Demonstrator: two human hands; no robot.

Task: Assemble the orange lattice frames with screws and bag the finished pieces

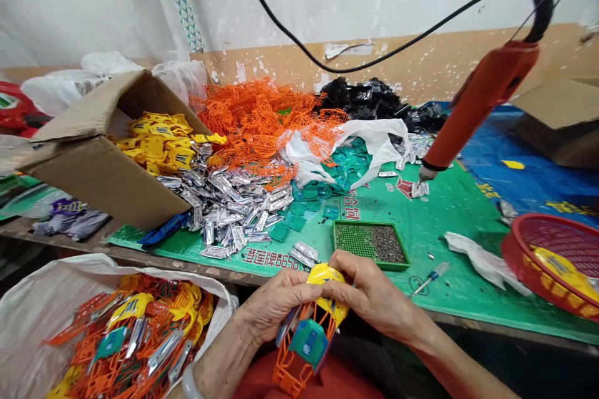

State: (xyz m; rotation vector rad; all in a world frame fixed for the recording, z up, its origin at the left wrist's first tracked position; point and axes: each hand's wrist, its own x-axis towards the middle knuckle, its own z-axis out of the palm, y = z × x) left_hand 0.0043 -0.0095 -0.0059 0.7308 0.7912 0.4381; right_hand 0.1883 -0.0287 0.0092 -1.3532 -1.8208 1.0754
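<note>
Cardboard box (100, 181) left of heaped plastic frames (262, 124) on the work mat (449, 230) (small screwdriver (428, 279) near the front edge)

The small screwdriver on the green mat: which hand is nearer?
Right. The right hand is left of the screwdriver; the left hand is farther left, past the yellow plastic piece both hold.

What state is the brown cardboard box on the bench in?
Open: the brown cardboard box has its flaps folded back, with yellow plastic pieces showing inside.
</note>
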